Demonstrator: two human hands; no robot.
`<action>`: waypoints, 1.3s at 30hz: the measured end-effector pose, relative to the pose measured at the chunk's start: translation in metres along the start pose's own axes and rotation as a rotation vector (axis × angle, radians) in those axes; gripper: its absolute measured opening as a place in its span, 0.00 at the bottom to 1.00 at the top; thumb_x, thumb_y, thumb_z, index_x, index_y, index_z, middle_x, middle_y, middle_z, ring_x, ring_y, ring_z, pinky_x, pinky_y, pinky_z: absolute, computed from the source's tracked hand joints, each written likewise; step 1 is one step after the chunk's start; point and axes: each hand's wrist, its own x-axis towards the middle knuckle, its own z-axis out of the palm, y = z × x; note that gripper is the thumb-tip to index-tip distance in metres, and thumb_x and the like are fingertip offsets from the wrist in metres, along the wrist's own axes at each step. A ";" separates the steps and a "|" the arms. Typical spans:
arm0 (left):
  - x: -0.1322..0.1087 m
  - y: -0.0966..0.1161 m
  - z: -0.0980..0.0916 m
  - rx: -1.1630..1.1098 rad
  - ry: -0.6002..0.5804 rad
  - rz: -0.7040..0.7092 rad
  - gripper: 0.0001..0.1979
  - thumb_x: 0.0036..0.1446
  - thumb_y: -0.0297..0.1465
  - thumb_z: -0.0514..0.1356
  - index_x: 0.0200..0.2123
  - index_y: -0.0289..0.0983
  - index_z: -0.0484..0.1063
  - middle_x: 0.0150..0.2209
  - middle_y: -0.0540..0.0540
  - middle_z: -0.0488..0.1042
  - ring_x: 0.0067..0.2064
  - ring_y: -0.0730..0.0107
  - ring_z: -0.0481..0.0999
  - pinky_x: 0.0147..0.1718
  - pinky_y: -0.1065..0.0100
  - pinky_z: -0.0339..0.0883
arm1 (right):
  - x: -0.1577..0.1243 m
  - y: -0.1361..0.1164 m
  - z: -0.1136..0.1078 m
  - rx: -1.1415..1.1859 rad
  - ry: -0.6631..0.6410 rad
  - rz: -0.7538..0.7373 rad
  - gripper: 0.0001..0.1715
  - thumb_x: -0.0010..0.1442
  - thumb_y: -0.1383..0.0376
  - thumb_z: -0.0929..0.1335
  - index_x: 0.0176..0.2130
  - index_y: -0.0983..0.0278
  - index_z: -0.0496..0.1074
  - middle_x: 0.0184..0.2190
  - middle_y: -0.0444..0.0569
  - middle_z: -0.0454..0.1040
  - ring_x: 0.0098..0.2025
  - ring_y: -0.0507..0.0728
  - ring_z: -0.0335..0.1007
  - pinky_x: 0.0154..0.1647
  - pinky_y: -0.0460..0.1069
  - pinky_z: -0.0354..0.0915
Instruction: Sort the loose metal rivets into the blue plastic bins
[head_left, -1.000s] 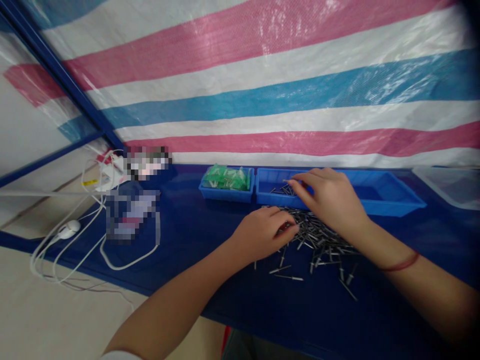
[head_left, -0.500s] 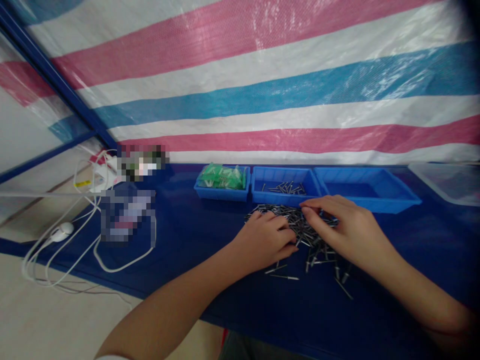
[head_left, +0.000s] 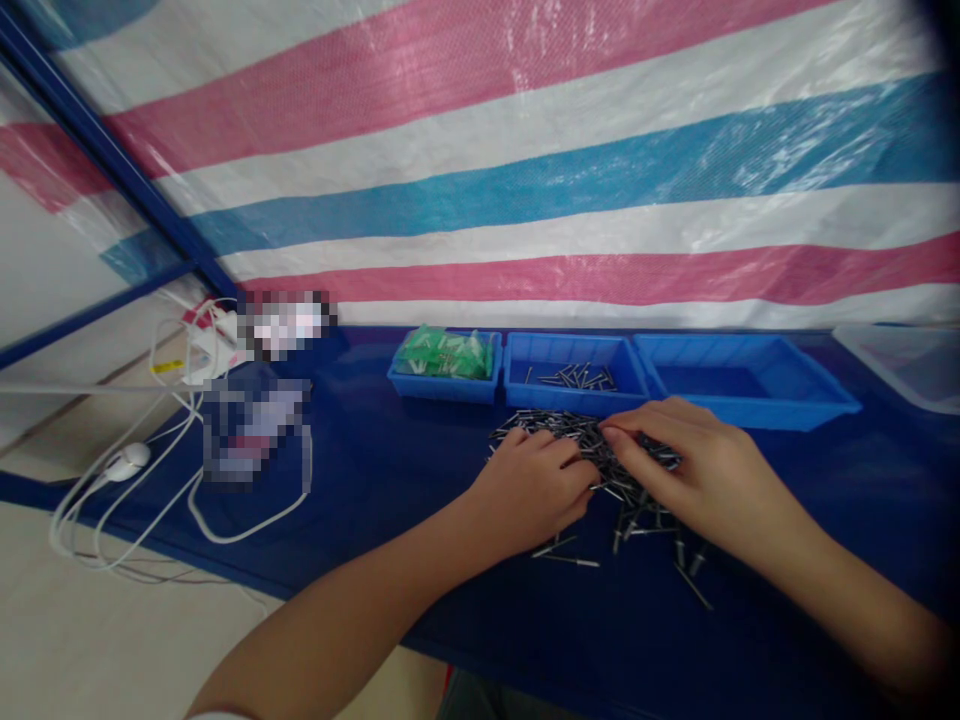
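Pin pile [head_left: 559,428]: loose pins on the blue table [head_left: 390,470].
Left hand [head_left: 534,487]: pile's left edge, fingers curled onto pins as if pinching; we cannot tell what they hold.
Right hand [head_left: 712,472]: pile's right side, likewise curled, hold unclear.
Middle tray [head_left: 517,372]: just behind the pile, within reach.

The tarp [head_left: 525,200] behind runs in broad slanting stripes of pink, white and sky blue. The table [head_left: 375,470] is deep navy blue, and the trays [head_left: 750,412] on it are a brighter blue. The pins [head_left: 559,428] are silvery grey. The packets [head_left: 446,355] in the leftmost tray are green. The cables [head_left: 150,480] are white, the floor [head_left: 75,640] pale beige.
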 end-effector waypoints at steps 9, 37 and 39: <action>-0.001 -0.005 -0.006 -0.039 0.010 -0.006 0.08 0.61 0.30 0.54 0.42 0.39 0.72 0.42 0.47 0.73 0.43 0.64 0.69 0.39 0.62 0.57 | 0.001 -0.002 -0.004 0.012 -0.014 0.002 0.10 0.63 0.62 0.63 0.34 0.61 0.73 0.32 0.48 0.78 0.35 0.60 0.71 0.39 0.55 0.63; 0.000 -0.008 -0.007 0.010 -0.027 -0.055 0.09 0.65 0.35 0.55 0.39 0.40 0.74 0.39 0.48 0.73 0.41 0.66 0.69 0.36 0.64 0.53 | 0.002 -0.002 -0.006 0.010 -0.035 -0.040 0.11 0.63 0.63 0.63 0.33 0.62 0.73 0.31 0.48 0.77 0.34 0.58 0.70 0.38 0.54 0.61; 0.001 -0.008 -0.006 0.030 -0.021 -0.044 0.10 0.65 0.35 0.54 0.38 0.40 0.74 0.38 0.48 0.73 0.41 0.66 0.69 0.36 0.64 0.53 | 0.002 -0.002 -0.006 0.009 -0.044 -0.036 0.11 0.63 0.62 0.64 0.33 0.62 0.73 0.31 0.48 0.77 0.34 0.58 0.71 0.39 0.54 0.61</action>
